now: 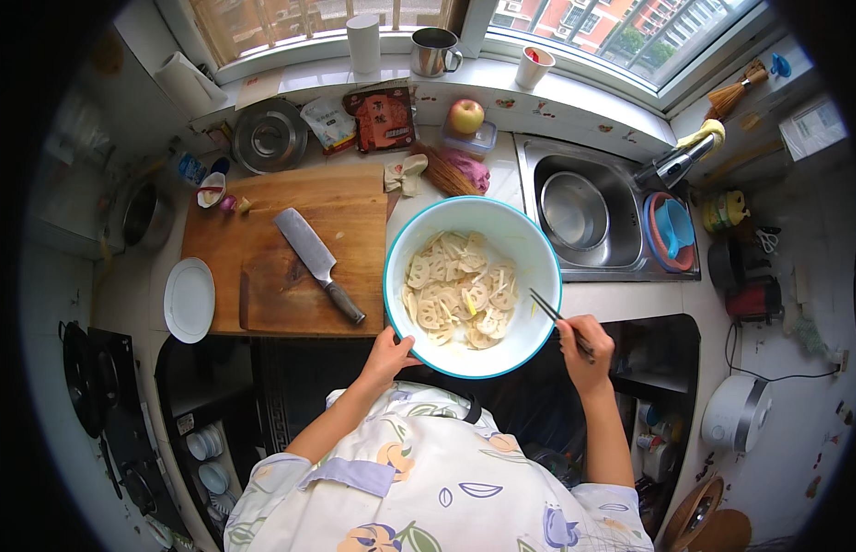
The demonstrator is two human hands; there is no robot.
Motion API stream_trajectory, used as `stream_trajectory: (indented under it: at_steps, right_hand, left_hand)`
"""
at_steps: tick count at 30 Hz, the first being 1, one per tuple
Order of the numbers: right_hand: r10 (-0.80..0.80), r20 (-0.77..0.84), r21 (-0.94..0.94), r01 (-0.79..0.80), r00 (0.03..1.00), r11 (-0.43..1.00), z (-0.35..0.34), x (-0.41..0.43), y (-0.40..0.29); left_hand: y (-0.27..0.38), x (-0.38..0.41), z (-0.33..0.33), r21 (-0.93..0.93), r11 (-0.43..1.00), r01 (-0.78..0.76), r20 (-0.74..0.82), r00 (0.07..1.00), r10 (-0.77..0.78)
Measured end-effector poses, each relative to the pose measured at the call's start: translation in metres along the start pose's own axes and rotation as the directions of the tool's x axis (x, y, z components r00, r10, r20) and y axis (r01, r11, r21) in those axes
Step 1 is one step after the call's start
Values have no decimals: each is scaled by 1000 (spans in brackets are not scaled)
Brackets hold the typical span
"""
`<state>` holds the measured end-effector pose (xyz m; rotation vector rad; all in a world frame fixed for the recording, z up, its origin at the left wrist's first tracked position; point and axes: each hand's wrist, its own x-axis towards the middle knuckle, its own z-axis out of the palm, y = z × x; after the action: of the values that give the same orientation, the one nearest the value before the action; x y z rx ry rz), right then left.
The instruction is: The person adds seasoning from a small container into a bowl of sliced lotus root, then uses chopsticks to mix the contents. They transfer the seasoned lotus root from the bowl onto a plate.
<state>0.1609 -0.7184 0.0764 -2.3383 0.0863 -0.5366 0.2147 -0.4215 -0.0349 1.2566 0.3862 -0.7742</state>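
A large white bowl with a turquoise rim (472, 200) stands at the counter's front edge, before my body. Sliced lotus root (462, 283) with a few pale and yellow strips lies in it. My left hand (386, 359) grips the bowl's rim at the lower left. In my right hand (588, 352) is a pair of dark chopsticks (544, 303), whose tips reach over the bowl's right inner wall, apart from the slices. Left of the bowl, a cleaver (310, 248) lies on a wooden cutting board (262, 207), its handle toward me.
A steel sink (614, 259) holding a metal basin (575, 210) is at the right. An oval white plate (189, 300) lies at the board's left edge. Behind stand a pot lid (270, 136), food packets (381, 117) and an apple (466, 116) on a plastic box (477, 141).
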Motion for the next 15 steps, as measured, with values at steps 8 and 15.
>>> stream_trajectory:
  at_steps: [8, 15]
  right_hand:
    - [260, 124, 137, -276, 958, 951, 30, -23, 21]
    - [-26, 74, 3, 26, 997, 1000, 23, 11, 36]
  left_hand:
    - [-1, 1, 0, 6, 999, 45, 23, 999, -45]
    - [1, 0, 1, -2, 1000, 16, 8, 1000, -16]
